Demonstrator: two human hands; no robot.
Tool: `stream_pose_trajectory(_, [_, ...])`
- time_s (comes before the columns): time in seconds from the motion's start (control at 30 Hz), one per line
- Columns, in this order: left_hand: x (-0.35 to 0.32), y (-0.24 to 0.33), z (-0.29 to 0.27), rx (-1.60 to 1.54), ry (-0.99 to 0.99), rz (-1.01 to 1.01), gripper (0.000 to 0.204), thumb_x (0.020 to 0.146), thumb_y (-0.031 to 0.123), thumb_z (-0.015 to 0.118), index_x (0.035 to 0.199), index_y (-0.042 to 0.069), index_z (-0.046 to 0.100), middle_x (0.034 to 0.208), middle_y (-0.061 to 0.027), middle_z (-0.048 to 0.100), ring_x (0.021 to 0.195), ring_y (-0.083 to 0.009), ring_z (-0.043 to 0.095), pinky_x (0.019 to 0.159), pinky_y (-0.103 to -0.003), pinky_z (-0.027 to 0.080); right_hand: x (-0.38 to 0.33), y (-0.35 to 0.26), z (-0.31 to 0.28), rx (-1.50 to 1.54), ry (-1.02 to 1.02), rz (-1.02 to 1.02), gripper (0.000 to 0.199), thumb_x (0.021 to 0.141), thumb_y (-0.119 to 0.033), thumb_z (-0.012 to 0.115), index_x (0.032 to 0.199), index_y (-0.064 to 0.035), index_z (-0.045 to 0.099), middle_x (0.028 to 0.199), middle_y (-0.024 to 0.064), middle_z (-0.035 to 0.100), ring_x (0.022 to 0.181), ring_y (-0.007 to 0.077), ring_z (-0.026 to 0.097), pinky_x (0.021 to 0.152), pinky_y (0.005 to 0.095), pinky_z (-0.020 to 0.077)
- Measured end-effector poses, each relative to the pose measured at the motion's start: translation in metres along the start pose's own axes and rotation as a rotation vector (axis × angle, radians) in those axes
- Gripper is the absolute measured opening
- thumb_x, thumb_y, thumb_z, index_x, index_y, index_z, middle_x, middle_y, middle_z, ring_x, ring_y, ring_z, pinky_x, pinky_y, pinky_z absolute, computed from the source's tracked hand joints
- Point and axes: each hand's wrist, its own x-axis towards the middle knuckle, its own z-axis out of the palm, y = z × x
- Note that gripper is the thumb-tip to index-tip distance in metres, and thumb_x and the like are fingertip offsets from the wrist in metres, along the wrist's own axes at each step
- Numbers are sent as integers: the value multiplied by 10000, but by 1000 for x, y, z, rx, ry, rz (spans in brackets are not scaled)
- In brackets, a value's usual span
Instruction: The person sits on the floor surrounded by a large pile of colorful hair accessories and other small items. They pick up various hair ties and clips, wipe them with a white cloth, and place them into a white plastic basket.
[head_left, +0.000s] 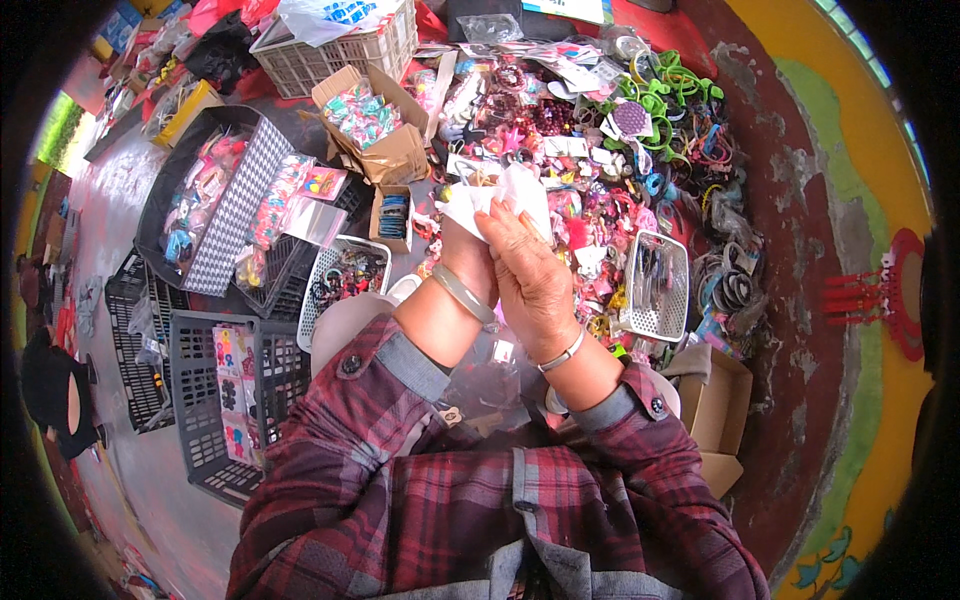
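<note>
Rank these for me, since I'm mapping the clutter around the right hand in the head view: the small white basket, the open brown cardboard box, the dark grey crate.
From the right hand:
1. Small white basket, just to its right.
2. Open brown cardboard box, up and to the left.
3. Dark grey crate, far lower left, beside the plaid sleeve.

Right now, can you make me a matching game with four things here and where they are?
Things:
1. white bag
2. white basket
3. dark crate
4. cardboard box

Places:
a. far left of the hands
b. between both hands
c. beyond the hands, to the left
d. right of the hands

Pairs: 1-b, 2-d, 3-a, 4-c
</note>
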Motion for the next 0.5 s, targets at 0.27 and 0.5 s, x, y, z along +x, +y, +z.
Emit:
stream_pose_trajectory(0.27, [3,8,33,-188,145,33,315,875,267,385,958,5,539,860,-127,590,780,-239,582,720,-361,486,-2,12,-18,876,119,492,245,829,13,518,1068,-4,571,1054,127,591,979,209,571,858,322,448])
stream_pose_trajectory(0.5, [-3,16,43,-374,-64,38,333,829,280,467,953,-18,551,1142,-218,519,1100,-321,484,928,-413,401,21,29,-51,1510,259,695,416,854,-186,525,1216,-10,422,1144,97,529,1036,213,520,895,345,415])
